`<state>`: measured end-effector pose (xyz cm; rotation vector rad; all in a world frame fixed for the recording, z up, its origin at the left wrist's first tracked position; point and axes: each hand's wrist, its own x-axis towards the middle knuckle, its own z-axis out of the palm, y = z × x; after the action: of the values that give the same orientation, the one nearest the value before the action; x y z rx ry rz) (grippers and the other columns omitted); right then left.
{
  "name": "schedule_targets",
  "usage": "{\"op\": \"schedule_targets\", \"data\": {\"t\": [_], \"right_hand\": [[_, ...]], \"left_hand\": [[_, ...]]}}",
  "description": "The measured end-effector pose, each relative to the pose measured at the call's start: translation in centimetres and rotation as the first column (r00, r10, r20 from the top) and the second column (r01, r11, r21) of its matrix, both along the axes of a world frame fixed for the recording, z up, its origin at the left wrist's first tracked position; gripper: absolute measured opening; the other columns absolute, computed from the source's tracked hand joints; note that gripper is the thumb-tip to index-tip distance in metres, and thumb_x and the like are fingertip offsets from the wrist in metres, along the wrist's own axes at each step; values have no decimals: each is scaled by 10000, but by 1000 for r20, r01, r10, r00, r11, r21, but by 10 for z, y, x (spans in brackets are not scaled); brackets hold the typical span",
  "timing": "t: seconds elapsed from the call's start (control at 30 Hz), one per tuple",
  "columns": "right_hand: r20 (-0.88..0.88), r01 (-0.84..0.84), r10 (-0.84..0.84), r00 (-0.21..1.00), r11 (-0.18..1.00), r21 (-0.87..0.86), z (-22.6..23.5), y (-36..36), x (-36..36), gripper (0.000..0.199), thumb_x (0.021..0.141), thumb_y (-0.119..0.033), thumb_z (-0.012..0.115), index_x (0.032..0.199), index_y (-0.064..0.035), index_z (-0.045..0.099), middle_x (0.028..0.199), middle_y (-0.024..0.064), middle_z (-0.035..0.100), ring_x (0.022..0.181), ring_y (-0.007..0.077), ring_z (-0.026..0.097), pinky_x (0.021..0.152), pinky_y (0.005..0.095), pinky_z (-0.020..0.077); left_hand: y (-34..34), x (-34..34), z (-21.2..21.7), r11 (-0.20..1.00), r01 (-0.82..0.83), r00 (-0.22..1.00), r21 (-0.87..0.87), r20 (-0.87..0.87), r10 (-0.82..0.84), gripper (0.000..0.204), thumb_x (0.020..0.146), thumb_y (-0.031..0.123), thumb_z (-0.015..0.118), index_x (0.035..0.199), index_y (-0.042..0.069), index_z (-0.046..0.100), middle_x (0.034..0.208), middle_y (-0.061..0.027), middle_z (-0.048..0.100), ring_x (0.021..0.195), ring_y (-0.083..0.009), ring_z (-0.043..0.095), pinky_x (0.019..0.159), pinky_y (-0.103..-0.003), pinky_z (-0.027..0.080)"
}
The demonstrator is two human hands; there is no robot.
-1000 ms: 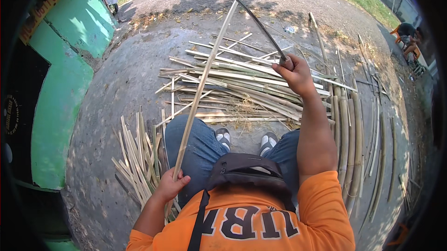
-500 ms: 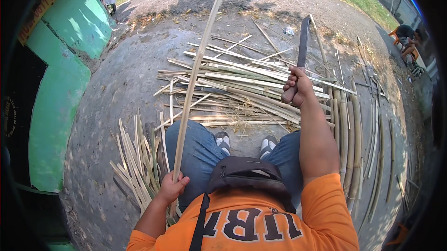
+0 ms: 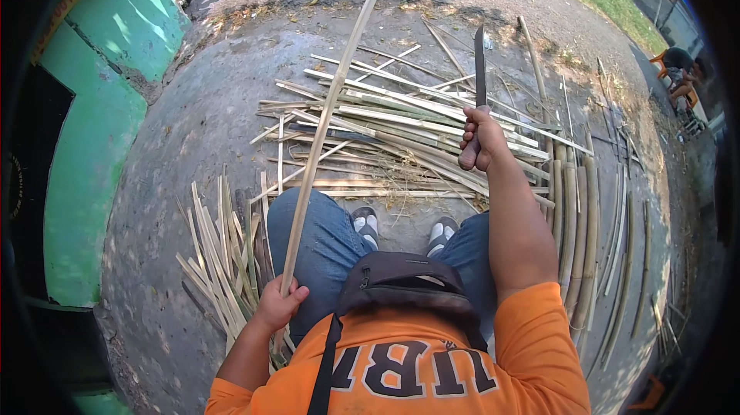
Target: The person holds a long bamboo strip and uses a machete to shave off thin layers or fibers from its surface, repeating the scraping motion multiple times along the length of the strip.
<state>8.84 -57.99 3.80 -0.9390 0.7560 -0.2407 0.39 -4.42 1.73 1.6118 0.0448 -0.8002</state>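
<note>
My left hand (image 3: 280, 304) is closed round the lower part of a long bamboo strip (image 3: 327, 114), which slants up and away past my left knee. In my right hand (image 3: 484, 137) is a machete (image 3: 480, 68), gripped by its wooden handle, its dark blade pointing up and away from me. The blade stands apart from the strip, to its right. Beyond my feet, a loose pile of split bamboo strips (image 3: 401, 126) lies crosswise on the ground, under and past the machete.
More split strips (image 3: 223, 253) lean in a bundle by my left leg. Whole bamboo poles (image 3: 578, 238) lie lengthwise at my right. A green wall (image 3: 92, 176) stands at the left. Far right, a person (image 3: 682, 76) sits on an orange chair.
The machete in my right hand has shifted left and its blade is now seen more edge-on. The strip's far end has tipped slightly to the right, still in my left hand.
</note>
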Motion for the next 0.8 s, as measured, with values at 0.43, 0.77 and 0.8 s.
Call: {"op": "schedule_targets", "data": {"t": [0.43, 0.77, 0.8], "right_hand": [[-42, -118, 198, 979, 385, -915, 18, 16, -13, 309, 852, -284, 774, 869, 1, 656, 688, 103, 623, 610, 211, 549, 624, 381, 472], [-434, -315, 529, 730, -303, -899, 49, 101, -26, 138, 775, -233, 696, 828, -111, 662, 740, 168, 675, 747, 415, 673, 683, 525, 535], [-412, -266, 562, 717, -326, -907, 38, 104, -25, 132, 770, -232, 700, 804, -119, 642, 703, 157, 654, 712, 412, 659, 650, 527, 523]], "left_hand": [[-5, -4, 6, 970, 49, 988, 238, 134, -83, 346, 934, 258, 805, 841, 127, 499, 685, 68, 479, 616, -36, 429, 541, -236, 368], [-10, -7, 14, 956, 45, 974, 291, 198, -106, 348, 924, 264, 816, 851, 115, 510, 693, 67, 474, 626, -37, 415, 546, -237, 360], [-13, -7, 14, 951, 45, 971, 305, 212, -114, 351, 919, 258, 823, 856, 112, 509, 693, 67, 473, 624, -37, 414, 543, -236, 358]]}}
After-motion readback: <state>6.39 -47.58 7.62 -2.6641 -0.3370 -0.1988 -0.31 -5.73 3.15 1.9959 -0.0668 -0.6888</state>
